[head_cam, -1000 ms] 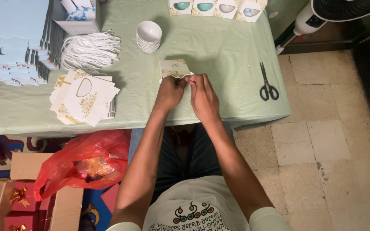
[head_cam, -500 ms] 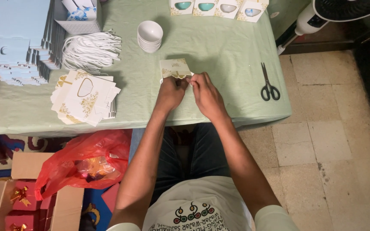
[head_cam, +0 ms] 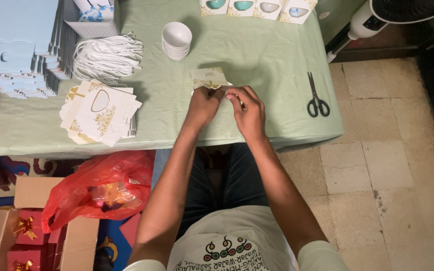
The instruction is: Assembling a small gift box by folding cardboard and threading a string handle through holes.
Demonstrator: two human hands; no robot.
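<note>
Head view shows our left hand (head_cam: pixel 204 104) and right hand (head_cam: pixel 247 108) both pinching the small cream box (head_cam: pixel 209 78) on the bench (head_cam: pixel 257 50), box at 12 o'clock from our fingers (head_cam: pixel 232 96), left hand nearer.

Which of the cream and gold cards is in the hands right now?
The single folded card at the table's front middle, between both hands; the others lie flat in the card stack to its left, untouched.

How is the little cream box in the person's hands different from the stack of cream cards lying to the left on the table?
The cream box is folded up into shape; the stack of cream cards lies flat and unfolded. The box is a single piece held between the left hand and right hand; the stack is many, fanned loosely, untouched. Both show gold decoration.
</note>
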